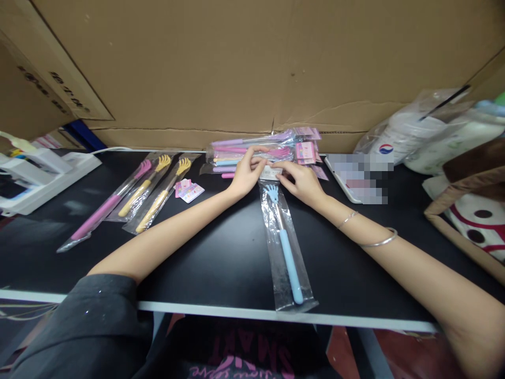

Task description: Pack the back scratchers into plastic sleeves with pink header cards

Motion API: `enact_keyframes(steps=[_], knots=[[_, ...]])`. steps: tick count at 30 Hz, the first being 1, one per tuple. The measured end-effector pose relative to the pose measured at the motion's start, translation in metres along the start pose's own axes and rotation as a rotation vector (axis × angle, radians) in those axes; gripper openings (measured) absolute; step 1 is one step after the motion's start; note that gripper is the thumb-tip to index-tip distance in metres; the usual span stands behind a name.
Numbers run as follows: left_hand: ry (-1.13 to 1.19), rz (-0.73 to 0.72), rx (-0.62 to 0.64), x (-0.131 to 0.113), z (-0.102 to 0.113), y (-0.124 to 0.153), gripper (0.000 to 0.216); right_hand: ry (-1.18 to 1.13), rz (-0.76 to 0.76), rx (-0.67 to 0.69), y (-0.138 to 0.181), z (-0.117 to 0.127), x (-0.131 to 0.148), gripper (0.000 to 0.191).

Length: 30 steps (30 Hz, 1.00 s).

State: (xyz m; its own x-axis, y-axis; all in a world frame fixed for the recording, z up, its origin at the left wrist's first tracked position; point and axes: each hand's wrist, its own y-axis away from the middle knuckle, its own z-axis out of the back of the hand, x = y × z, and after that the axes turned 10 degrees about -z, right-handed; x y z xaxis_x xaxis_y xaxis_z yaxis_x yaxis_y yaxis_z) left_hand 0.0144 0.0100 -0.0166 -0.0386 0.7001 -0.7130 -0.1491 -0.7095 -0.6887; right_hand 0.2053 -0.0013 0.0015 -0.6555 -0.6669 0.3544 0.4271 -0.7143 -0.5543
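A blue back scratcher lies in a clear plastic sleeve on the black table, its claw end pointing away from me. At the sleeve's top end is a whitish label card. My left hand pinches the left side of that end, fingers bent. From the right, my right hand grips the same end between thumb and fingers. The fingers partly cover the card. Just behind my hands lies a pile of bagged back scratchers in purple, pink, blue and yellow, with pink header cards.
To the left lie a bagged pink back scratcher, yellow ones and small loose cards. A white power strip sits at far left. A phone-like object, partly blurred, a bagged cup and a bag stand right. Cardboard walls the back.
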Motion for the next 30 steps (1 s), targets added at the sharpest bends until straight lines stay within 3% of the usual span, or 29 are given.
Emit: enact_keyframes(steps=[13, 30], knots=[[-0.008, -0.001, 0.004, 0.004, 0.0006, 0.0001, 0.039, -0.021, -0.053, 0.016, 0.0006, -0.0014, -0.0026, 0.025], [0.013, -0.018, 0.053, -0.0031, 0.0013, -0.0005, 0.036, -0.01, 0.01, -0.029, -0.001, -0.0008, -0.003, 0.02]])
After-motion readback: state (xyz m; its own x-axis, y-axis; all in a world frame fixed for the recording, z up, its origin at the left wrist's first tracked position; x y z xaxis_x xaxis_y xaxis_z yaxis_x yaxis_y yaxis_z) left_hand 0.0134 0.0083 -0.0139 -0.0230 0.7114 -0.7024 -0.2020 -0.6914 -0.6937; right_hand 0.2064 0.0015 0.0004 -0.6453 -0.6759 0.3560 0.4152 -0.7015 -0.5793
